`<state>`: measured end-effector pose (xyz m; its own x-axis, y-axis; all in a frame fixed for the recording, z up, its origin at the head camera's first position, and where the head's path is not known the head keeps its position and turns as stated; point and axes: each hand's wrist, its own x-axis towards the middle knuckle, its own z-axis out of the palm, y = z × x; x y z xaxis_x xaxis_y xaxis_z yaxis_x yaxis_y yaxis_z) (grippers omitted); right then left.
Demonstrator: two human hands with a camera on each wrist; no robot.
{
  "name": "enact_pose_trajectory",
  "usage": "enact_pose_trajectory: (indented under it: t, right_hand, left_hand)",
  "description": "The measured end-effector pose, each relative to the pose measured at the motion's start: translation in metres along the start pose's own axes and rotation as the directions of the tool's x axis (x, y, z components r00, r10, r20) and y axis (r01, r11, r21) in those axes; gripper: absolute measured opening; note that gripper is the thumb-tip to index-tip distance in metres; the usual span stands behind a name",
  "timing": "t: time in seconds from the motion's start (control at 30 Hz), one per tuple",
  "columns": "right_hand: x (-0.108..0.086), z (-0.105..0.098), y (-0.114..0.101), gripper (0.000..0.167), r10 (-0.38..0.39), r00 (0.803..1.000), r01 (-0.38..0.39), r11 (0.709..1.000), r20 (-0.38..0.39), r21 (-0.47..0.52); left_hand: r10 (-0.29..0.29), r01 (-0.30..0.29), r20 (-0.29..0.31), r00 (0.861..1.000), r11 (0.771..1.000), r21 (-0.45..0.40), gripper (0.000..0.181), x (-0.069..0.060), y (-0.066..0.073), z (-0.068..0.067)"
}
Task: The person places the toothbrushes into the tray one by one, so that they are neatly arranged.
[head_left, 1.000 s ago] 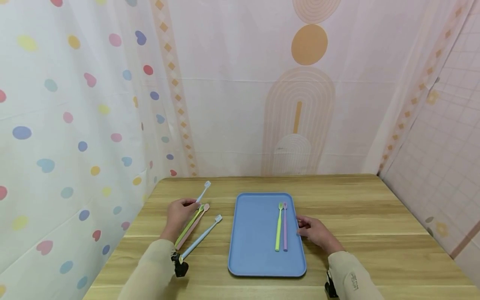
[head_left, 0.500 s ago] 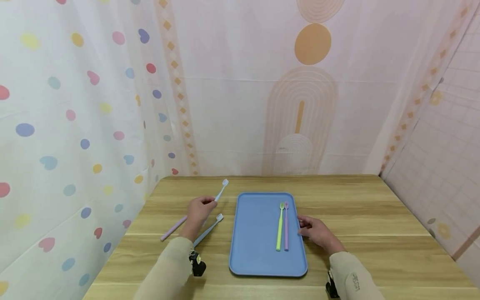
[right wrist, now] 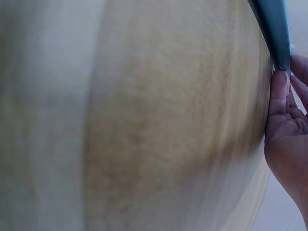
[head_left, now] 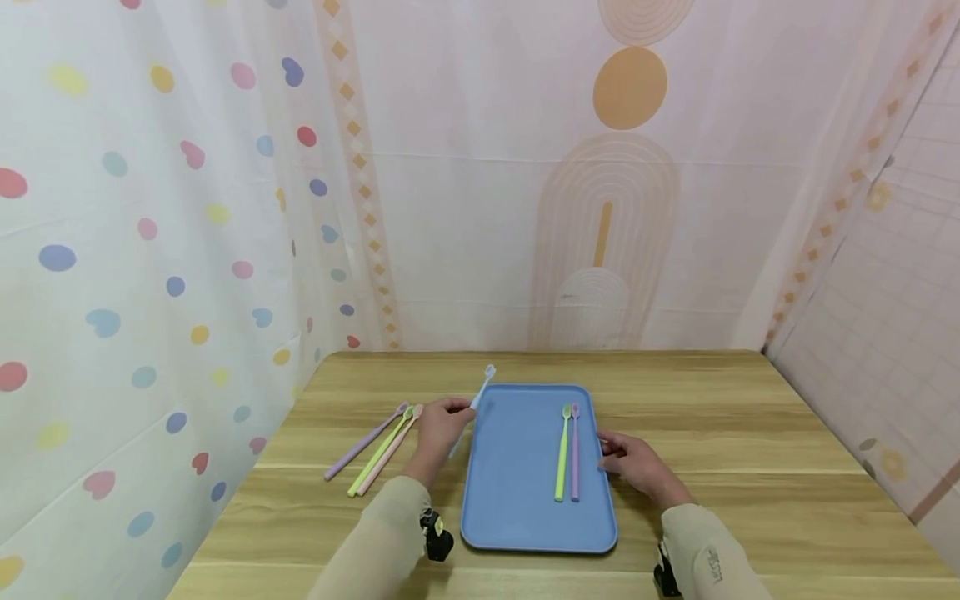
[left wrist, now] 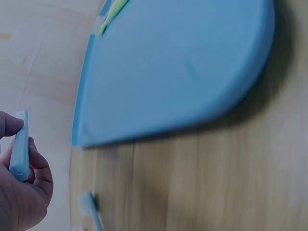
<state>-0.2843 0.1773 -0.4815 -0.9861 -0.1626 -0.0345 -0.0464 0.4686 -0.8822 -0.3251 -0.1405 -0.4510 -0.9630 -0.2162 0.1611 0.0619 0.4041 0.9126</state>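
My left hand (head_left: 441,435) pinches a light blue toothbrush (head_left: 482,393), its head pointing up and away, by the left rim of the blue tray (head_left: 517,483). In the left wrist view the thumb and fingers of that hand (left wrist: 24,183) hold the brush's handle (left wrist: 20,154). My right hand (head_left: 636,468) holds the tray's right rim; the right wrist view has the fingers (right wrist: 288,110) of this hand at the rim (right wrist: 275,33). A green toothbrush (head_left: 562,458) and a purple one (head_left: 575,458) lie side by side on the tray's right half.
Left of the tray, a purple toothbrush (head_left: 363,443), a green one (head_left: 378,452) and a pink one (head_left: 388,452) lie on the wooden table (head_left: 720,467). Another blue toothbrush (left wrist: 92,207) shows in the left wrist view. Patterned curtains (head_left: 465,208) hang behind.
My left hand has carried the blue toothbrush rightward from beside the loose brushes to the tray's left rim. The left arm now hides the other blue brush in the head view. My right hand stays at the rim.
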Motion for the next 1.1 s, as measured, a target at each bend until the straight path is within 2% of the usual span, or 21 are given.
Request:
enact_pose_trajectory:
  t: [0.2, 0.33, 0.67, 1.0, 1.1]
  right_hand:
    - [0.0, 0.002, -0.001, 0.051, 0.035, 0.999, -0.035, 0.999, -0.011, 0.017]
    - [0.001, 0.002, -0.003, 0.051, 0.031, 0.999, -0.031, 0.999, -0.008, 0.007]
    - [0.003, 0.001, -0.003, 0.051, 0.019, 1.0, -0.019, 1.0, -0.005, -0.008]
    - [0.003, -0.001, 0.0, 0.051, 0.013, 1.0, -0.013, 1.0, -0.002, -0.02]
    - [0.002, -0.001, 0.0, 0.051, 0.02, 1.0, -0.02, 1.0, -0.001, -0.023]
  left_hand:
    - [-0.01, 0.01, 0.007, 1.0, 1.0, -0.023, 0.016, -0.009, 0.005, 0.012]
    - [-0.009, 0.01, 0.015, 1.0, 0.999, -0.04, 0.016, -0.015, 0.009, 0.019]
    - [-0.007, 0.006, -0.016, 1.0, 0.999, -0.05, 0.013, -0.024, 0.013, 0.046]
    - [0.003, -0.006, -0.071, 0.997, 0.998, -0.055, 0.009, -0.043, 0.02, 0.076]
    - [-0.017, 0.012, -0.092, 0.996, 0.999, -0.046, 0.008, -0.048, 0.021, 0.084]
